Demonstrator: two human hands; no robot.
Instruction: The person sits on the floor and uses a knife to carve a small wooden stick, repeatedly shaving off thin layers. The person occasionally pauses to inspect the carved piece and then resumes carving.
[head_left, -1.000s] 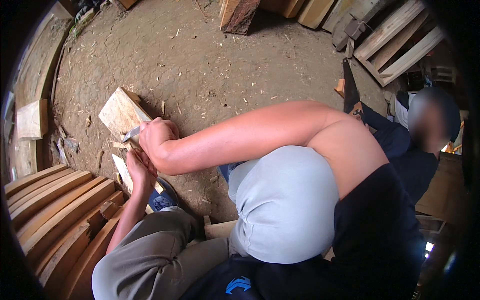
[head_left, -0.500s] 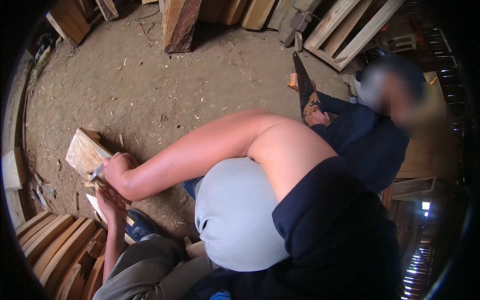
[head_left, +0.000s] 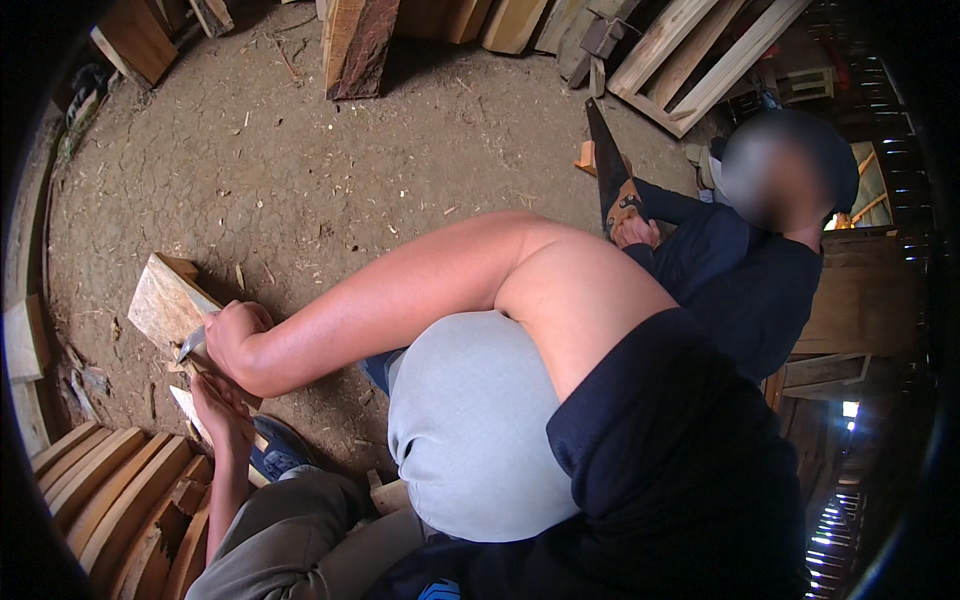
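At the far left, my right hand (head_left: 235,338) is closed round a tool with a curved metal end (head_left: 191,343); its handle is mostly hidden by my fingers. The metal end rests at the lower edge of a pale wooden block (head_left: 168,300) on the dirt floor. Just below, my left hand (head_left: 222,410) is closed on a narrow piece of wood (head_left: 188,409), whose pale end sticks out to the left. My two hands nearly touch. Exactly where metal and wood meet is too small to tell.
Curved timber pieces (head_left: 112,490) are stacked at the lower left. To the right, another person (head_left: 730,270) grips a handsaw (head_left: 612,165) near a small wood block (head_left: 585,156). Thick boards (head_left: 358,50) and a slatted wooden frame (head_left: 690,75) stand at the back. My shoe (head_left: 280,450) lies near my left hand.
The view has shifted slightly. Both my hands keep nearly the same place and grip. The other person's head has moved a little, and the saw is almost unmoved.
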